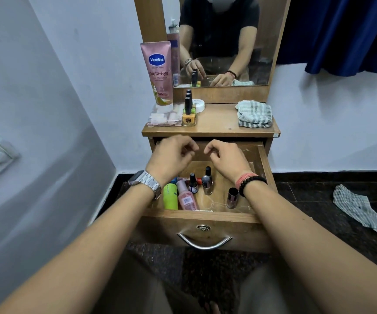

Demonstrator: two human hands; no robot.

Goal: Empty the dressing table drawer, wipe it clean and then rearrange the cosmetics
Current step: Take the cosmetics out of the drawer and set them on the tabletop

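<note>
Both hands empty | left hand (pixel 170 155), right hand (pixel 226 158) above open drawer (pixel 265 164)

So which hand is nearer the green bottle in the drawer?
Left. The left hand hovers above the green bottle; the right hand is off to its right.

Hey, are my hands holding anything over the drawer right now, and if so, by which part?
Nothing is held. The left hand and right hand hover loosely curled above the open drawer.
</note>
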